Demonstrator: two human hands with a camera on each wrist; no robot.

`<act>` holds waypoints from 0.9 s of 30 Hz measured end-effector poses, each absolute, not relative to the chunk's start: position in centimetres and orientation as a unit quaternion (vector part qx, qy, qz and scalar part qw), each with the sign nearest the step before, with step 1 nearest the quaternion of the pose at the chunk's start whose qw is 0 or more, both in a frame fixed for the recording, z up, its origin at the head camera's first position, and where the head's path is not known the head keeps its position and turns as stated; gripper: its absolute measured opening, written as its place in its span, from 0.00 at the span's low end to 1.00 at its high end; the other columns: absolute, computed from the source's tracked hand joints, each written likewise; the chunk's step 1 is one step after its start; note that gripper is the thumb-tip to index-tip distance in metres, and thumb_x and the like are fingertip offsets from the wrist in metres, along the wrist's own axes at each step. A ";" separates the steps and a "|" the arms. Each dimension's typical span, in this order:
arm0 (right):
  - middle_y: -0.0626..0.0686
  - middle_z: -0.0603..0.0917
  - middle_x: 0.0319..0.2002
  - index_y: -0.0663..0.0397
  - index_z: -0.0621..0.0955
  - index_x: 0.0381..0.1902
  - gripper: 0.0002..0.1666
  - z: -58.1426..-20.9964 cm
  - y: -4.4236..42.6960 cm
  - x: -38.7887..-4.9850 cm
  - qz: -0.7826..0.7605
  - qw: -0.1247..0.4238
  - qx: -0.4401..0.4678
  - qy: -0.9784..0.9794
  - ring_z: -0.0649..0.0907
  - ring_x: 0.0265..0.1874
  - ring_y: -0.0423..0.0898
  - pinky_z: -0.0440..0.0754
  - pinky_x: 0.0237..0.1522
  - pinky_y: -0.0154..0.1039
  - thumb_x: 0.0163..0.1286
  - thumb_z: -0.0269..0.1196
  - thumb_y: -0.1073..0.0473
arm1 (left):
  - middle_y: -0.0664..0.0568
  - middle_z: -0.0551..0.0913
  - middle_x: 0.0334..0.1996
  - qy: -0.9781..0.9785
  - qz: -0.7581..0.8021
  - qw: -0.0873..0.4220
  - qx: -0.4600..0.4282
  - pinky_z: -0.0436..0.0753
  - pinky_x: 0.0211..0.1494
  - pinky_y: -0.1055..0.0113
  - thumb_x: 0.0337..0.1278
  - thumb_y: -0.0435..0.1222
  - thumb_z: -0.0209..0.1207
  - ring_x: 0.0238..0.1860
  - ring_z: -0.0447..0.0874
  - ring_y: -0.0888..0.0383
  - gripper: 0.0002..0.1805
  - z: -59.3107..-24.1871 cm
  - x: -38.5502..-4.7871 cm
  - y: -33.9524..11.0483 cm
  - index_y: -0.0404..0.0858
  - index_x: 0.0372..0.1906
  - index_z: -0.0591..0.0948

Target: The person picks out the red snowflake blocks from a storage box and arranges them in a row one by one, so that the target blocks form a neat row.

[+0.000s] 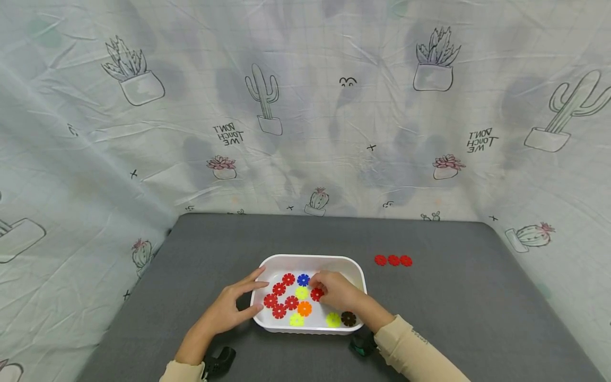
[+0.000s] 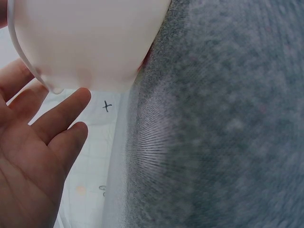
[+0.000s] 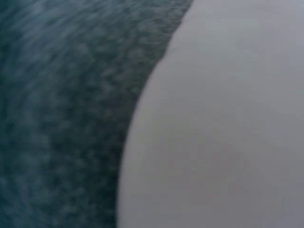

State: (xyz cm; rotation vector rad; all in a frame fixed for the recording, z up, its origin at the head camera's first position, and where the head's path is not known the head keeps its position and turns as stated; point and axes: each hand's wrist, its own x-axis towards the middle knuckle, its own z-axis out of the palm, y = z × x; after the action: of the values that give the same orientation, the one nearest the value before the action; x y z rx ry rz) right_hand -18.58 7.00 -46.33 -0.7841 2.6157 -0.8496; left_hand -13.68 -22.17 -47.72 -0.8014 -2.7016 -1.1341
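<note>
A white tray (image 1: 310, 330) holds notched discs: several red discs (image 1: 279, 311), a blue disc (image 1: 303, 280), an orange disc (image 1: 304, 309), a dark brown disc (image 1: 349, 319) and yellow discs (image 1: 333, 319). My left hand (image 1: 231, 307) rests with spread fingers at the tray's left rim; the left wrist view shows the hand (image 2: 38, 142) beside the tray's pale wall (image 2: 90, 42). Inside the tray, the curled fingers of my right hand (image 1: 336, 292) pinch a red disc (image 1: 316, 295). In the right wrist view the tray's wall (image 3: 213, 123) fills much of the picture and the hand is hidden.
Three red discs (image 1: 393, 260) lie in a row on the grey table (image 1: 444, 297), behind and to the right of the tray. A pale curtain (image 1: 310, 116) printed with potted plants hangs behind the table and along its sides.
</note>
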 end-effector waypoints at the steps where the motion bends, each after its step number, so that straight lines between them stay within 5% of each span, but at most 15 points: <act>1: 0.45 0.80 0.37 0.53 0.82 0.44 0.18 -46.3 7.0 -18.5 -0.284 0.138 -0.276 0.908 0.75 0.34 0.40 0.79 0.43 0.34 0.54 0.67 0.70 | 0.50 0.66 0.69 -0.888 -0.373 0.051 -0.263 0.73 0.59 0.41 0.53 0.41 0.64 0.66 0.69 0.45 0.23 -47.7 -13.7 -22.2 0.43 0.57 0.79; 15: 0.45 0.72 0.39 0.44 0.80 0.37 0.14 -46.3 6.7 -18.1 -0.239 0.141 -0.285 0.917 0.72 0.38 0.40 0.77 0.43 0.32 0.55 0.68 0.66 | 0.51 0.65 0.70 -0.890 -0.377 0.045 -0.252 0.71 0.60 0.40 0.52 0.42 0.64 0.67 0.68 0.45 0.24 -47.7 -13.6 -22.1 0.43 0.56 0.80; 27: 0.41 0.77 0.31 0.45 0.83 0.38 0.11 -46.3 6.9 -18.3 -0.283 0.166 -0.294 0.898 0.73 0.32 0.38 0.73 0.36 0.29 0.57 0.68 0.63 | 0.50 0.65 0.70 -0.889 -0.376 0.045 -0.258 0.72 0.60 0.40 0.54 0.43 0.63 0.67 0.68 0.44 0.23 -47.7 -13.6 -22.2 0.43 0.57 0.79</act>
State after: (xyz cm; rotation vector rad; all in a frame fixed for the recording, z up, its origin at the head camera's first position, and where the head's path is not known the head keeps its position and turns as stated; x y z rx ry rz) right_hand -18.34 6.94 -46.26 -0.8367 2.5564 -0.8060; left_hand -13.59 -22.17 -47.74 -0.7892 -2.7152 -1.1486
